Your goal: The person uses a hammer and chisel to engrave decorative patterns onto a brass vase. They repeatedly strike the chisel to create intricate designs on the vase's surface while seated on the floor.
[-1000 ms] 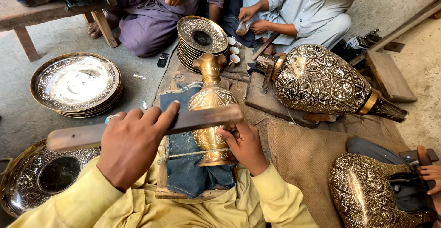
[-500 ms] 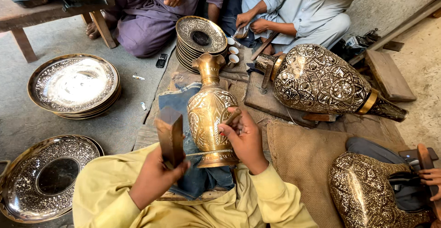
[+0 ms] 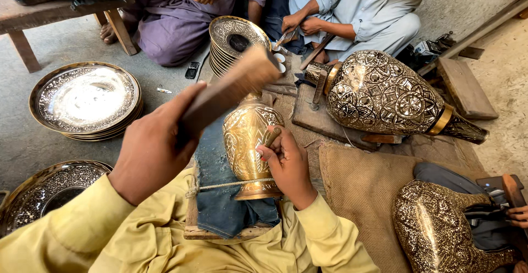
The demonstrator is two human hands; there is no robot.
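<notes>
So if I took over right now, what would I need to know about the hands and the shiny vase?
Left hand: raised, gripping a wooden block like a mallet, above the vase.
Right hand: holds a small chisel with its tip against the side of the brass vase.
The vase lies on blue cloth over a wooden frame, tied down near its foot by a cord.
Done: engraved pattern covers much of the vase body that shows.
Left: cannot tell how much is unfinished; the far side is hidden.
Nearby: stacked engraved plates to the left, a large engraved vase to the right.

A floor-level metal-engraving workshop: stacked engraved plates point(image 3: 85, 100), ornate brass vases point(image 3: 385, 94), and workers sitting on the ground.
</notes>
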